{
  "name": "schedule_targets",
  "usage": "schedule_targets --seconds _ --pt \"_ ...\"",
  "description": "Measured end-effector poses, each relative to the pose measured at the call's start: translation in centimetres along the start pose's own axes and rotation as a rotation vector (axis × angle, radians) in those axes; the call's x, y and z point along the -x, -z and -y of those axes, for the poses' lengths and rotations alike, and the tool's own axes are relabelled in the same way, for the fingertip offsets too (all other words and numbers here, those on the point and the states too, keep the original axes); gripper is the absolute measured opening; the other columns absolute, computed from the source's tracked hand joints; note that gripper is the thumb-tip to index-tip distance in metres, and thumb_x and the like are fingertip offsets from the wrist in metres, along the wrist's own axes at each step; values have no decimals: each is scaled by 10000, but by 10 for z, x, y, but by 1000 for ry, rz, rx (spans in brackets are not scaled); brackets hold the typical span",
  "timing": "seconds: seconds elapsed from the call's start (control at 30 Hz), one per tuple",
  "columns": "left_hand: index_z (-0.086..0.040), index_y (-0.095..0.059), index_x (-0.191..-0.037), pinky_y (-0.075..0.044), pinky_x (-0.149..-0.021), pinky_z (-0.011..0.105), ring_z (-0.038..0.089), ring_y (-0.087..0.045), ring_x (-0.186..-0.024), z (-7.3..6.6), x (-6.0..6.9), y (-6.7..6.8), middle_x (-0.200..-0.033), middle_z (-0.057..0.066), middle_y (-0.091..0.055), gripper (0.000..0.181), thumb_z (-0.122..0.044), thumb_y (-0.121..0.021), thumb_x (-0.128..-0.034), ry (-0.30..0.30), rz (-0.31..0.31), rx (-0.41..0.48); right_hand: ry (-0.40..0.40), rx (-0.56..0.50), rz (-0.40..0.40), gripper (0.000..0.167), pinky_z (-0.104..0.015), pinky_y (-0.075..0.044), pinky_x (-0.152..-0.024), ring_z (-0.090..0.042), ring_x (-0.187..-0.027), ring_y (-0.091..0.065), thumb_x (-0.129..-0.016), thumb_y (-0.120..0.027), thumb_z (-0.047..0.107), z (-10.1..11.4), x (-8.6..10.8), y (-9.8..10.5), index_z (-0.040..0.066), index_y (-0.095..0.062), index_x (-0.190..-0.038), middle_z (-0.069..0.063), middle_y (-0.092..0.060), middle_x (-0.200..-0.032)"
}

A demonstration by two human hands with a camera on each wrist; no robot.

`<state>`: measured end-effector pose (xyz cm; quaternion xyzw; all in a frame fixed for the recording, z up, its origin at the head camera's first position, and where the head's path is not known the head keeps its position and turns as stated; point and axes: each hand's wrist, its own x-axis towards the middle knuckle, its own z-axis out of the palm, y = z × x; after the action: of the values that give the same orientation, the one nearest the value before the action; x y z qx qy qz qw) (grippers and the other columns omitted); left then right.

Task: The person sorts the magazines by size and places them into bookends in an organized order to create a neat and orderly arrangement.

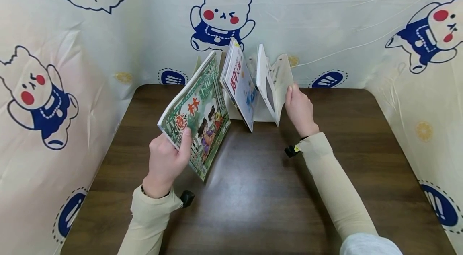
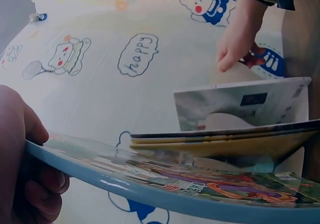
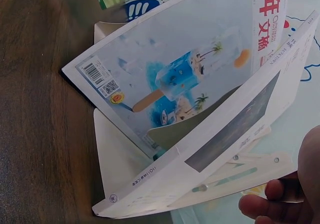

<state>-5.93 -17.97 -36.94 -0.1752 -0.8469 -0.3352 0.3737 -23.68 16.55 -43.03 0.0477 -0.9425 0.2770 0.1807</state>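
Observation:
My left hand [image 1: 167,162] grips a green magazine [image 1: 207,120] by its near left edge, thumb on the illustrated cover. The magazine tilts at the left of a white book stand [image 1: 285,80]. With my right hand [image 1: 301,110] I pinch the edge of the stand's right end panel. Inside the stand lean a pale magazine [image 3: 185,74] with red lettering and a popsicle picture, and a white book [image 3: 235,119] with a dark picture on it. In the left wrist view, the green magazine's light-blue spine runs along the bottom, partly hiding the stand.
The stand sits near the back of a dark wooden table [image 1: 253,198]. A pale curtain [image 1: 289,13] with bear prints encloses the table at the back and both sides.

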Motion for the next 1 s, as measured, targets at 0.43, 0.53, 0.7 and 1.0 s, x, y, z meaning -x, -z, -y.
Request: schedule_targets --seconds 0.43,0.53,0.7,1.0 --pt "126 -670 -1182 -589 -572 489 335 -750 -771 4 -13 -31 -1028 265 -750 289 -60 -635 -964 6 -24 37 5 2 21 444 -620 -493 -605 -487 -715 -638 -1146 -303 339 -1 -2 0 -45 -519 -1090 -273 -614 -815" --pt "132 -674 -1152 -582 -561 490 343 -743 -753 7 -17 -39 -1003 269 -747 280 -76 -634 -971 4 -37 35 3 2 18 448 -618 -492 -602 -484 -711 -637 -1146 -299 340 -2 -2 0 -46 -520 -1094 -269 -610 -809" --pt "141 -672 -1149 -584 -569 498 354 -738 -748 14 -25 -51 -1004 276 -743 290 -94 -626 -987 10 -38 51 7 1 9 450 -630 -489 -605 -499 -722 -642 -1146 -297 340 -3 -2 -1 -45 -522 -1088 -279 -616 -817" --pt "139 -687 -1123 -583 -588 496 343 -728 -736 12 -34 -62 -983 266 -741 287 -108 -619 -994 -7 -39 87 3 9 8 428 -630 -477 -588 -509 -711 -640 -1146 -296 335 -2 -1 -2 -29 -508 -1070 -273 -612 -803"
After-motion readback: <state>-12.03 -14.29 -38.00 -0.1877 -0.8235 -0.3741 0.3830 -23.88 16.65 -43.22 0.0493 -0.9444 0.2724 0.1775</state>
